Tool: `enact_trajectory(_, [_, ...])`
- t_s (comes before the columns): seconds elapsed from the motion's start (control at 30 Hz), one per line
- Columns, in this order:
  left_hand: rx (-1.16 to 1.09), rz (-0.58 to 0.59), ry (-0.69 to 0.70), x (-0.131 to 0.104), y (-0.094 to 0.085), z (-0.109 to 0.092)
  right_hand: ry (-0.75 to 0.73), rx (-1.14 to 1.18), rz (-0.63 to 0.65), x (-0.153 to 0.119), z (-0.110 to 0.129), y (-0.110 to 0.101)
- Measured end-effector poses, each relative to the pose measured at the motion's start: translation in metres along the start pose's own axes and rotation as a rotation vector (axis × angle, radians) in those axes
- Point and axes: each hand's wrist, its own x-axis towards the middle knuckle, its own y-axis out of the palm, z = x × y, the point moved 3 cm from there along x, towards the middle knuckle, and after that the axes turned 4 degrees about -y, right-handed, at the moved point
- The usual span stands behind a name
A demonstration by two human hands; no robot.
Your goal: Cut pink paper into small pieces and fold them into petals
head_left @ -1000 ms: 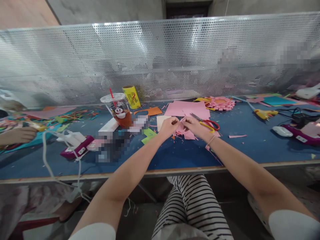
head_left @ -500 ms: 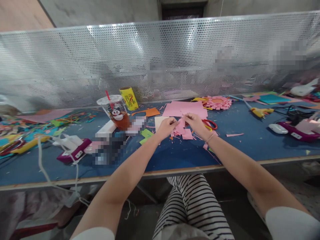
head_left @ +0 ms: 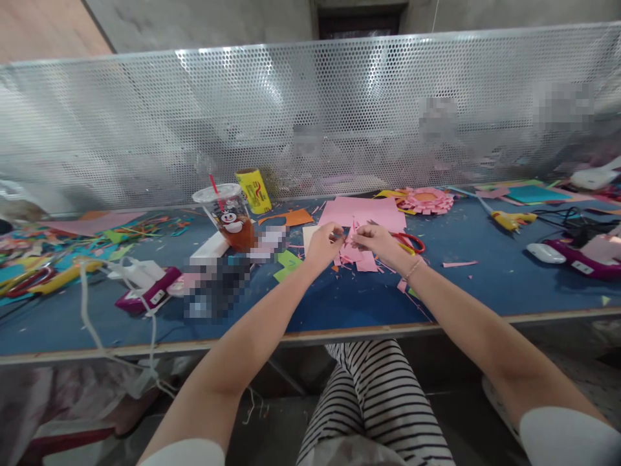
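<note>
Both hands meet above a pile of pink paper scraps (head_left: pixel 366 262) at the middle of the bench. In the fingertips of my right hand (head_left: pixel 381 243) a small folded strip of pink paper (head_left: pixel 354 226) is pinched, one narrow end pointing up. My left hand (head_left: pixel 324 246) is just left of that strip, its thumb and fingers curled; what they grip, if anything, is too small to make out. Behind the hands lies a larger pink sheet (head_left: pixel 373 210). Scissors with red and yellow handles (head_left: pixel 411 243) lie partly hidden beside my right hand.
A lidded drink cup (head_left: pixel 231 223) and a yellow tube (head_left: pixel 254 191) stand left of centre. A fringed pink paper ring (head_left: pixel 427 200) lies at the back. Glue gun (head_left: pixel 512 220) and purple power strip (head_left: pixel 585 259) are to the right. A perforated metal screen (head_left: pixel 272 116) borders the bench.
My left fingers have loosened and shifted slightly off the pink paper. The strip in my right fingers now points more upright. The whole view has moved a little.
</note>
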Motion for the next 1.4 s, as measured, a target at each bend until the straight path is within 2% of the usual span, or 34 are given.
enact_trajectory(0.17, [-0.182, 0.121, 0.031, -0.002, 0.007, -0.003, -0.074, -0.089, 0.016, -0.001, 0.004, 0.0])
enact_trajectory(0.3, [-0.272, 0.208, 0.0, -0.004, 0.009, -0.004, -0.076, 0.0, 0.027, -0.002, 0.005, -0.001])
enact_trajectory(0.43, [-0.418, 0.277, -0.099, -0.004, 0.008, -0.004, -0.034, 0.096, 0.123, -0.003, 0.004, -0.003])
enact_trajectory(0.57, [-0.597, 0.239, -0.242, -0.001, 0.009, 0.001, -0.055, 0.038, 0.108, -0.002, 0.003, -0.005])
enact_trajectory(0.67, [-0.654, 0.173, -0.293, 0.001, 0.008, 0.005, -0.064, 0.027, 0.077, 0.0, 0.002, -0.004])
enact_trajectory(0.87, [-0.677, 0.118, -0.327, 0.002, 0.008, 0.008, -0.019, 0.101, 0.003, 0.001, 0.0, -0.003])
enact_trajectory(1.17, [-0.698, 0.144, -0.344, 0.001, 0.008, 0.007, -0.114, -0.008, -0.014, -0.002, 0.006, -0.001])
enact_trajectory(1.4, [-0.769, 0.129, -0.378, -0.001, 0.008, 0.003, -0.084, 0.048, -0.108, 0.001, 0.003, -0.004])
